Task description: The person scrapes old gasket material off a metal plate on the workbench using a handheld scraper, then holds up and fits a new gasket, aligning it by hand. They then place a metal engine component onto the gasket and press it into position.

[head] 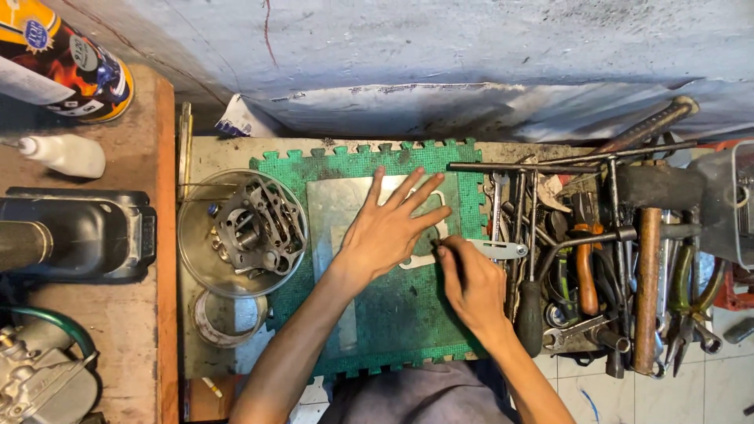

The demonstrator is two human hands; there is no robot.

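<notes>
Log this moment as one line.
left hand: flat on gasket sheet | right hand: gripping cutter, at sheet edge | under: green mat

L hand flat on gasket, R hand w/ knife, green mat

2 bare forearms, no sleeves, left hand, right hand, grey garment below
</notes>
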